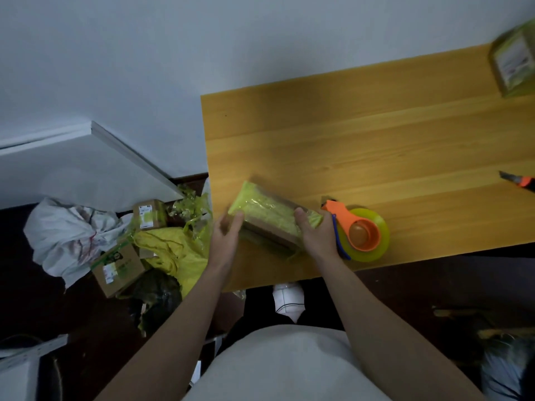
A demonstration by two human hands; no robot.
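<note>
- Left hand [227, 230], lower centre: blurred, fingers straight, against the left end of the brown cardboard box wrapped in yellow-green tape [269, 222].
- Right hand [317, 237]: thumb over the box's top, clasping its right end.
- Box lies at the front left corner of the yellow wooden table [362, 134].
- Orange tape dispenser with yellow-green roll [363, 234] sits just right of the right hand.
- Orange utility knife [521, 182] lies at the right edge of the frame.

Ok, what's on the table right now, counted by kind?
Taped cardboard boxes: 2, the near box and the far box
Tape dispensers: 1, the orange tape dispenser with its yellow-green roll
Utility knives: 1, the utility knife at the right edge
Total: 4
</note>
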